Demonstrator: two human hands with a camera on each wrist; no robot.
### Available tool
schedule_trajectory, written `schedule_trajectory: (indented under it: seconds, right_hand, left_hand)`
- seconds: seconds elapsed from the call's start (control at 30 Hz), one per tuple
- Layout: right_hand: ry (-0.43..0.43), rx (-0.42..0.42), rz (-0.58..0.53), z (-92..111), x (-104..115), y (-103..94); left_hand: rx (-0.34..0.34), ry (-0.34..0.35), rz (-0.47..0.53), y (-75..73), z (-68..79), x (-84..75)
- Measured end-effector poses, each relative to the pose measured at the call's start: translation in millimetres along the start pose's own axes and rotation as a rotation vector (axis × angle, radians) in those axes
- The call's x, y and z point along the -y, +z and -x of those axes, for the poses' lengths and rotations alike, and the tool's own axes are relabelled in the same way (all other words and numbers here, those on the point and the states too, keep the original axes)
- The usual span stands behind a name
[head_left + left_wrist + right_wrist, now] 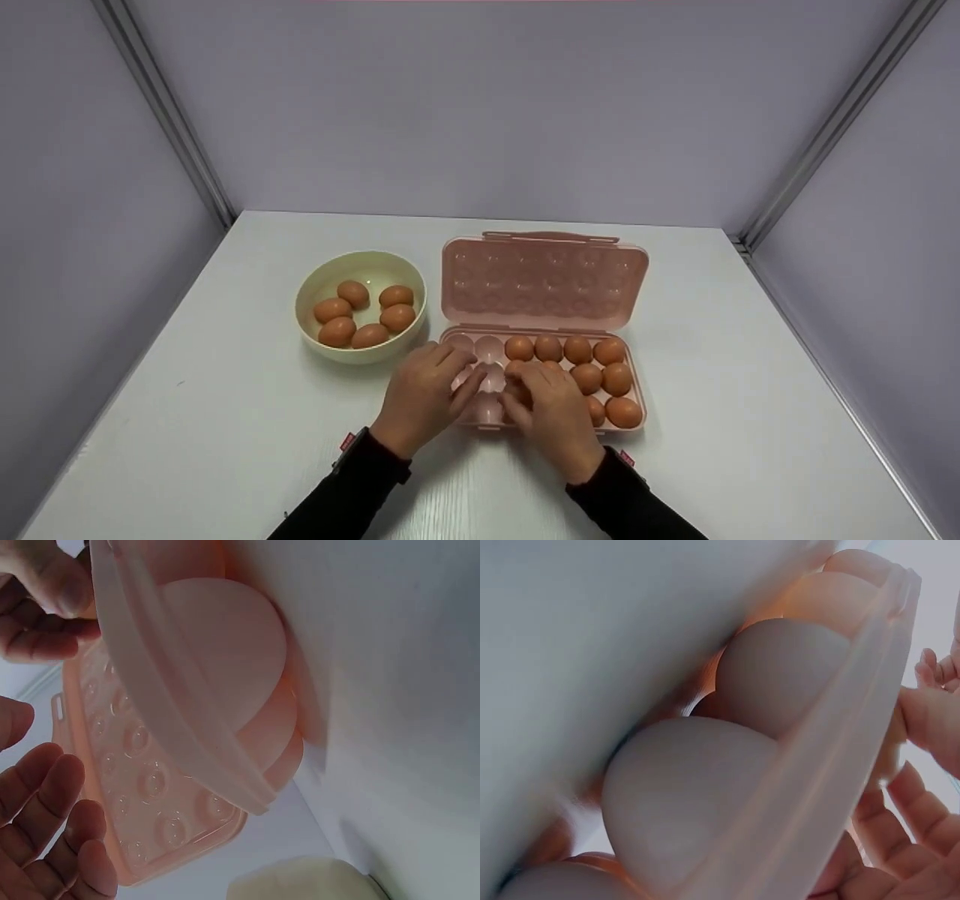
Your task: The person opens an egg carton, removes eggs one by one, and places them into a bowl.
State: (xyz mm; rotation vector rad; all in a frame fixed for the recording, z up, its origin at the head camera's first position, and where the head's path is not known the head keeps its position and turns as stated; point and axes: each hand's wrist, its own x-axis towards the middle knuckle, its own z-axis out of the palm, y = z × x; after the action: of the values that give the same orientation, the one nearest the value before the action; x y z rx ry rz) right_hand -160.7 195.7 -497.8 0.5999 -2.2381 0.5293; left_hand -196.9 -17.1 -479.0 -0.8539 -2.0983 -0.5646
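Note:
A pink plastic egg box [490,349] lies with its lid [544,283] raised at the back. Brown eggs [610,351] fill the cups on its right side, while cups on the left stand bare. With thumb and fingers, my right hand [556,412] holds an egg [887,757] low over the middle cups, partly hidden by the fingers. Above the bare left cups hovers my left hand [424,394], its fingers loosely bent and nothing between them. In the left wrist view the left fingers [45,795] show apart from the box's side.
Left of the box stands a pale green bowl [311,341] with several brown eggs [370,335] inside. Both rest on a white table [187,420], enclosed by grey panels at the back and sides.

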Motion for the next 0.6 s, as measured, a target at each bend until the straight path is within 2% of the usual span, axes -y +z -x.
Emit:
schedule_trajectory:
  seconds: [0.13, 0.3, 0.6]
  right_hand:
    - [0.068, -0.012, -0.119, -0.8, -0.2, -0.3]
    - [0.193, 0.000, -0.340, -1.8, -0.8, -2.0]
    - [0.512, 0.063, -0.648, -5.6, 0.8, -10.3]
  left_hand:
    - [-0.009, 0.006, 0.021, 1.1, 0.3, -0.3]
    - [-0.014, 0.010, 0.040, 1.3, 1.0, -0.4]
    - [0.006, 0.036, 0.109, -0.8, -1.3, -2.5]
